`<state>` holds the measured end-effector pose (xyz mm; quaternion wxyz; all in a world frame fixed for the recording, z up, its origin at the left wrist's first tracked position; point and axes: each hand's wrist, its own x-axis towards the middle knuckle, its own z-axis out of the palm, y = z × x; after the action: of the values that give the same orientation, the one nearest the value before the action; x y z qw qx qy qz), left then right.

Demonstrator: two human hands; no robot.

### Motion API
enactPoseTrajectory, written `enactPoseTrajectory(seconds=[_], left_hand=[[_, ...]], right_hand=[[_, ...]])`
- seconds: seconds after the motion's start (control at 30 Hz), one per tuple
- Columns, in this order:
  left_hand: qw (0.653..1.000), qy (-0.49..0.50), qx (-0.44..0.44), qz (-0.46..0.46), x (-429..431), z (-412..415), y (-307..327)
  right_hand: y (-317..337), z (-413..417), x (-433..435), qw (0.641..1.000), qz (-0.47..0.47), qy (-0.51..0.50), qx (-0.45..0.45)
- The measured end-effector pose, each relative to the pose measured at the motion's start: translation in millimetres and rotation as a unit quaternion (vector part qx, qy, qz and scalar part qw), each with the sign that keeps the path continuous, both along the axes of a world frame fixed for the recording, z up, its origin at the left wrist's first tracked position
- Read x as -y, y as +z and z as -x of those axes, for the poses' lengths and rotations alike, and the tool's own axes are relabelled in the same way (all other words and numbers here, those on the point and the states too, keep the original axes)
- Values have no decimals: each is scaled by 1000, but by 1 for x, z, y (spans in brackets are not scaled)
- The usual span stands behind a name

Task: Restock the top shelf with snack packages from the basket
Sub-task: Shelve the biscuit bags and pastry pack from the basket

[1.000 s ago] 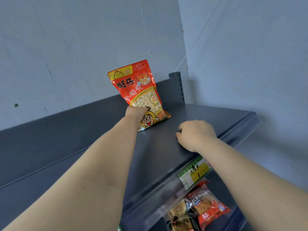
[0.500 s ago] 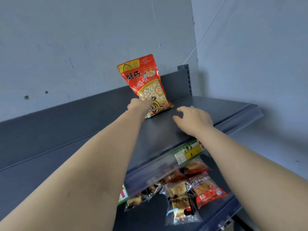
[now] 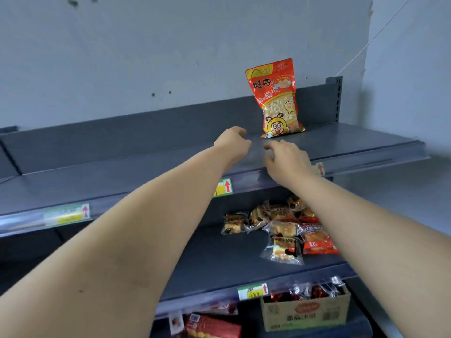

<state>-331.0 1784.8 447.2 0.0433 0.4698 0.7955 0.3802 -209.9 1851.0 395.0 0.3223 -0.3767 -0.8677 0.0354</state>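
A red and yellow snack bag (image 3: pixel 277 98) with a cartoon face stands upright on the dark grey top shelf (image 3: pixel 127 164), leaning against the shelf's back panel near its right end. My left hand (image 3: pixel 233 142) hovers just left of and in front of the bag, fingers loosely curled, holding nothing. Over the shelf's front part, my right hand (image 3: pixel 284 158) is spread with relaxed fingers and is also empty. Neither hand touches the bag. The basket is out of view.
The shelf below (image 3: pixel 219 262) holds several small wrapped cakes (image 3: pixel 283 240) and red packets at the right. Lower still stands a cardboard box (image 3: pixel 305 313) with red packets. Price tags line the shelf edges. Grey walls meet at the right corner.
My left hand has let go of the snack bag, which now stands upright by itself. Both hands have drawn back toward the shelf's front, and the view has tilted down to the lower shelves.
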Motion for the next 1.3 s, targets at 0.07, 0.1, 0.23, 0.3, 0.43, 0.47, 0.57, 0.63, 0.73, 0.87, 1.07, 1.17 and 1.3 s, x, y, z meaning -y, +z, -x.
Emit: enactPoseTrajectory(seconds=[0.07,0.1,0.23,0.3,0.43,0.47,0.57,0.63,0.73,0.87,1.07,1.17,1.3], left_hand=[[1000,24,4,-13,33,-1,-10],[999,40,9,-16,49,0,-15],[991,120,-33,-44,115,15,-34],[985,154,-42,-73,148,26,-41],[975,198,-31,-94,213,49,-62],[973,213,-25,-89,229,55,-68],[966,251,7,-66,278,75,-90],[962,269,21,-42,313,88,-104],[956,290,31,15,368,110,-127],[945,302,60,108,444,140,-167],[914,279,121,269,527,165,-243],[890,252,116,362,542,170,-282],[869,247,166,395,545,170,-326]], right_hand=[[-4,9,23,1000,-9,20,-5],[-7,13,35,999,-13,28,-8],[-21,31,82,997,-22,75,-8],[-29,43,106,994,-34,105,-13],[-49,71,157,986,-40,161,-18],[-55,79,170,984,-33,173,-12],[-79,102,213,980,7,197,12],[-95,117,245,976,33,212,34],[-118,138,294,968,56,236,69],[-149,162,355,959,71,256,104],[-209,177,415,936,122,272,189],[-238,179,429,918,133,283,244],[-266,186,429,895,141,297,303]])
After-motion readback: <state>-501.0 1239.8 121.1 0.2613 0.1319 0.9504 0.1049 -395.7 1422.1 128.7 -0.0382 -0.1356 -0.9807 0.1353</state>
